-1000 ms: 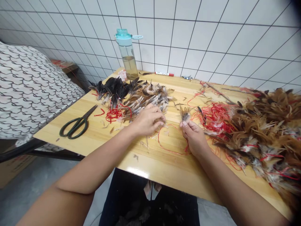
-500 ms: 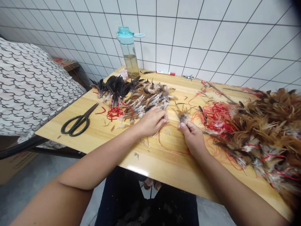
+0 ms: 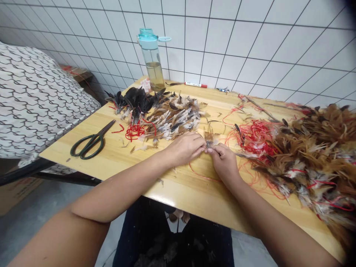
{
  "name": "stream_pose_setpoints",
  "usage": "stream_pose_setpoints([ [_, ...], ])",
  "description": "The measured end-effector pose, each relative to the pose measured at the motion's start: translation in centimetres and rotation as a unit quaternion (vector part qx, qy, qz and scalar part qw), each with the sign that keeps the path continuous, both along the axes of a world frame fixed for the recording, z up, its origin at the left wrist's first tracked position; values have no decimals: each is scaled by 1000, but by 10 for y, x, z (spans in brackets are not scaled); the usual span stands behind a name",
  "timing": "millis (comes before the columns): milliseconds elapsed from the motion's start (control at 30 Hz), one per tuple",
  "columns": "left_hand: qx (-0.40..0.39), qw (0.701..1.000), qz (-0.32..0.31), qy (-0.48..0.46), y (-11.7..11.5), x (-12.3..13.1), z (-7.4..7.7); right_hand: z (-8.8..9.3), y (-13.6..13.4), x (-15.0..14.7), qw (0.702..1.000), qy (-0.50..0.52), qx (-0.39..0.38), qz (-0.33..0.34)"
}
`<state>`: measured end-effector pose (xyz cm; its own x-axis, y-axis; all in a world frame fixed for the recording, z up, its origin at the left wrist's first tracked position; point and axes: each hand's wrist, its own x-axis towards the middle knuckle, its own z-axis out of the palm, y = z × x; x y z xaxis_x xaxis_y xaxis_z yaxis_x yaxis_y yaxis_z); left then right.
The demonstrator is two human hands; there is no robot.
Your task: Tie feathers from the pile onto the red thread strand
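My right hand [image 3: 224, 160] pinches a small bunch of brown and grey feathers [image 3: 210, 139] by its base, tips pointing away from me. Against the base of that bunch, my left hand [image 3: 190, 147] is closed, its fingertips meeting those of my right. A thin red thread [image 3: 204, 175] curves across the table between the two hands, its upper end running under my left fingers. The fingertips hide how the thread lies at the feather base.
Brown and white feathers [image 3: 178, 116] and black feathers [image 3: 137, 102] lie behind my left hand. Scissors [image 3: 89, 144] rest at left. A bottle [image 3: 152, 61] and a marker [image 3: 195, 85] stand and lie near the wall. Tangled red thread [image 3: 257, 139] and a large feather pile [image 3: 311, 148] fill the right.
My left hand has moved right to meet the feather bunch, and my right hand has shifted slightly left. The thread loop between them has become smaller.
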<state>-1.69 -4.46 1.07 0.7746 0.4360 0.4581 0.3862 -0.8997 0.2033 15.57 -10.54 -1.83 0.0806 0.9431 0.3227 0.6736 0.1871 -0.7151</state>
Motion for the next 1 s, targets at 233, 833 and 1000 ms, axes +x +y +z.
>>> stream_pose_setpoints([
  [233,21,1000,-6,12,-2,-2,3,-1,-1,-1,1000,-18,-3,-8],
  [833,27,999,-9,-19,-1,-1,4,-1,3,-1,999,4,-12,47],
  [1000,-3,990,103,-97,13,-18,11,5,3,3,997,64,-31,-1],
])
